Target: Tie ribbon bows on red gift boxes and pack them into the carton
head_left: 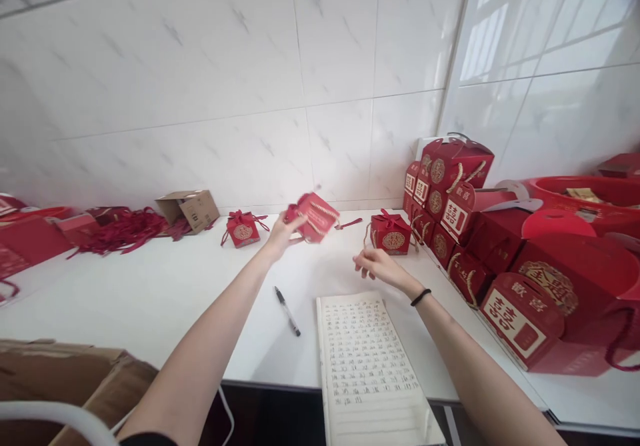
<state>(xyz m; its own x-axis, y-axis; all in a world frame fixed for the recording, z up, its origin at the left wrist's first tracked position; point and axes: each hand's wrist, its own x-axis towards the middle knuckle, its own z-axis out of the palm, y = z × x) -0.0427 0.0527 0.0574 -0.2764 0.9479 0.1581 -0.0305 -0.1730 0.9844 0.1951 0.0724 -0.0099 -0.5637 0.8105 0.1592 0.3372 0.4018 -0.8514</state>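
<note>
Box of red card, with gold cords across it, is held tilted above the white table, its outline slightly blurred. It is pinched by the left hand, whose thumb is laid over the near face, while the fingers behind are hidden. The right hand is held well apart from it, palm down, with the fingers loosely bent and parted; whether the bow-tied box just behind is touched by them cannot be told. A black band is worn on the right wrist. Between the forearms, a notebook filled with rows of handwriting is laid past the front edge of the table, and a pen is placed to its left. Another small box, also tied with a red bow, is set to the left of the left hand, near the wall. Farther left, a heap of red ribbons is gathered beside a small brown carton. On the right, a stack of red boxes is ranged along the table, and behind it part of a red basin is seen
</note>
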